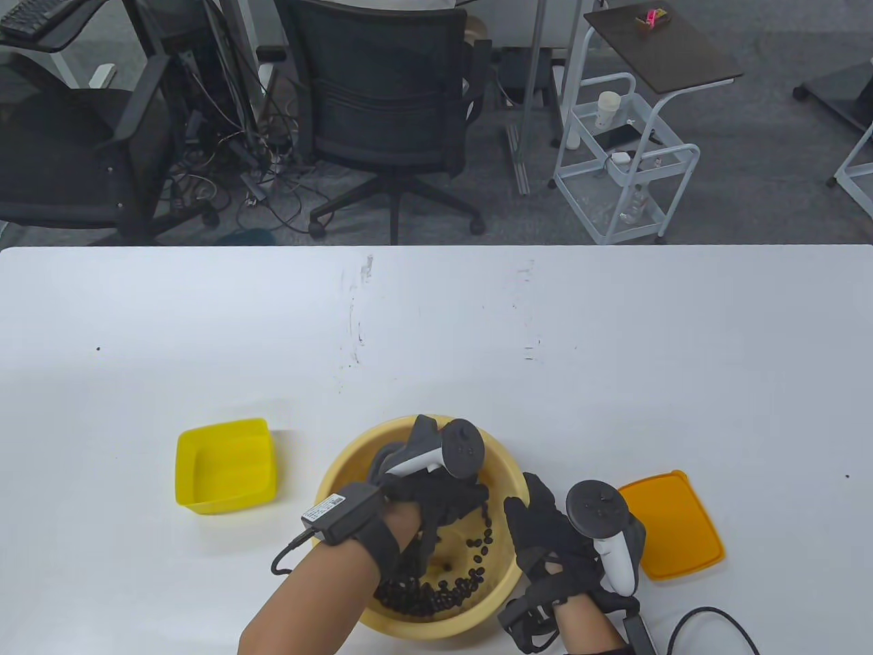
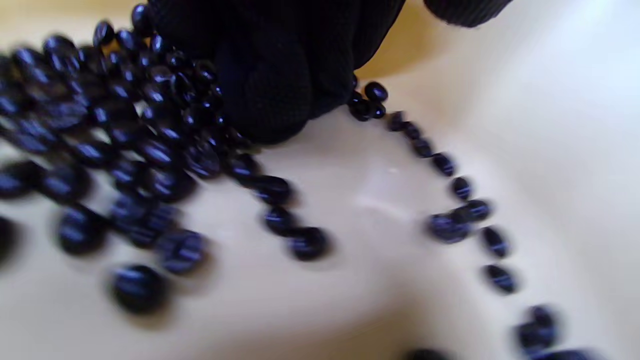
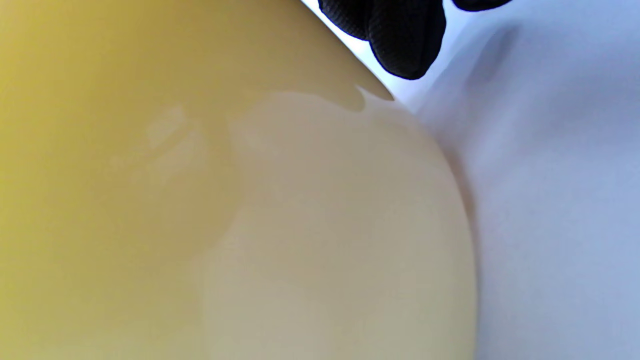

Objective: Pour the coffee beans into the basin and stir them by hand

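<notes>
We stir with our left hand down in the yellow basin, its fingers pressing among the coffee beans and gripping nothing. We should sweep low and slow so none jump the rim. Our right hand steadies the basin's outer wall, fingers relaxed. Only the left wrist view shows the beans trailing in an arc; the table view alone shows the empty yellow box and orange lid.

Dark coffee beans lie scattered inside the round yellow basin.
</notes>
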A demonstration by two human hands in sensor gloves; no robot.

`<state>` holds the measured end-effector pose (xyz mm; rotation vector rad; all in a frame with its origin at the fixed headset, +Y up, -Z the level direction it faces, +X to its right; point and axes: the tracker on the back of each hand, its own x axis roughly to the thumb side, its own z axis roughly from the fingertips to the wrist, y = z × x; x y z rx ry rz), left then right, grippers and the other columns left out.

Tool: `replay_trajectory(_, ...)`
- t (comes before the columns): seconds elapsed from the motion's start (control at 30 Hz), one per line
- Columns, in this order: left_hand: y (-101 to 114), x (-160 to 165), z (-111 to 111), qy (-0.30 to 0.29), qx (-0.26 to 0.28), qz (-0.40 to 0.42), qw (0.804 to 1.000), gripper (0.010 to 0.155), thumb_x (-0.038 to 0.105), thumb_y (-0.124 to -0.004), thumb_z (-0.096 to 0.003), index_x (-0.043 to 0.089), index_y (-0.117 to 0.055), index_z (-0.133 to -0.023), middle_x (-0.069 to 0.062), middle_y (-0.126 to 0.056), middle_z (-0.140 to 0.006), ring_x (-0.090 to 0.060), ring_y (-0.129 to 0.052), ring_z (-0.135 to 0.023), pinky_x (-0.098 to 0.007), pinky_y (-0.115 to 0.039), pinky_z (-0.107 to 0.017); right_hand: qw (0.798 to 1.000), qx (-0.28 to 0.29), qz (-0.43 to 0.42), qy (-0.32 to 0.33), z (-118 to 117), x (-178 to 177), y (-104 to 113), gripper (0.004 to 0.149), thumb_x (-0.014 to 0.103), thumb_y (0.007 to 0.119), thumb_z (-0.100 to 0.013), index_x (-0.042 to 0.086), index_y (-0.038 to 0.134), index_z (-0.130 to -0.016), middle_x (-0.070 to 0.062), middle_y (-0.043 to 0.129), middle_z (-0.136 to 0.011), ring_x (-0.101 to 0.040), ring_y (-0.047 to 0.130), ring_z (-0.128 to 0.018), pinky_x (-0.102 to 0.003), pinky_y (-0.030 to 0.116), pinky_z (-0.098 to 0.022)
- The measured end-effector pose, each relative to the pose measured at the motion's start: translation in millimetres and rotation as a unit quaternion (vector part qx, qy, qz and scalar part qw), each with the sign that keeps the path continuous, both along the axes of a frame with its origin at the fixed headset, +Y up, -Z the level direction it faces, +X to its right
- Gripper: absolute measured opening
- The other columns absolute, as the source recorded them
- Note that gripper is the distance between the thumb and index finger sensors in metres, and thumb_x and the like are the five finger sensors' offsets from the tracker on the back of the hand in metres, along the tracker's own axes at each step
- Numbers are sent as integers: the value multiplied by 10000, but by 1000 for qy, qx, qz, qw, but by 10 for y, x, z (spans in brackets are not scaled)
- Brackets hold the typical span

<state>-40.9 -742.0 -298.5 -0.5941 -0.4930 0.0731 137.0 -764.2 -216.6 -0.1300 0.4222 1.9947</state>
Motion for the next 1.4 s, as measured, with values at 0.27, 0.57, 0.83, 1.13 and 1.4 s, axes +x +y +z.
replay_trajectory(0.27, -60, 23, 106, -61, 30, -315, 947, 660, 510, -603, -514, -17, -761, -879, -235, -939, -747, -354, -1065, -584, -492, -711, -644, 1000, 0, 1, 0, -1, -1, 2, 639, 444, 502, -501, 72, 247, -953, -210, 436, -977, -451, 651, -895, -615, 421, -671)
replay_trajectory(0.57, -342, -171, 133, -9, -243, -274, 931, 730, 552, -570, -503, -61, -938, -646, -226, -1084, -470, -350, -1133, -299, -455, -802, -554, 1000, 1, 3, -1, -3, -2, 4, 639, 443, 501, -502, 72, 246, -954, -211, 435, -978, -452, 649, -896, -616, 420, -671)
replay_trajectory(0.83, -457, 57, 240, -24, -378, -71, 923, 708, 560, -583, -500, -28, -947, -654, -178, -1105, -486, -313, -1156, -320, -455, -816, -545, 1000, 1, 5, -1, -3, -5, 6, 641, 441, 500, -502, 67, 239, -953, -215, 433, -977, -454, 649, -895, -617, 418, -671)
replay_trajectory(1.13, -297, 148, 61, 28, -327, 128, 936, 640, 501, -532, -568, -37, -654, -892, -142, -914, -765, -244, -1039, -619, -464, -725, -629, 1000, 1, 4, 0, -1, -4, 5, 641, 443, 500, -502, 69, 239, -954, -214, 433, -977, -453, 650, -895, -616, 420, -671)
replay_trajectory(1.4, -44, 46, -20, 72, -62, 59, 994, 637, 513, -559, -548, 27, -605, -956, -156, -832, -824, -260, -945, -649, -501, -604, -712, 1000, 1, 4, 0, -1, -6, 5, 641, 443, 500, -502, 69, 241, -954, -214, 434, -977, -452, 650, -895, -616, 421, -671)
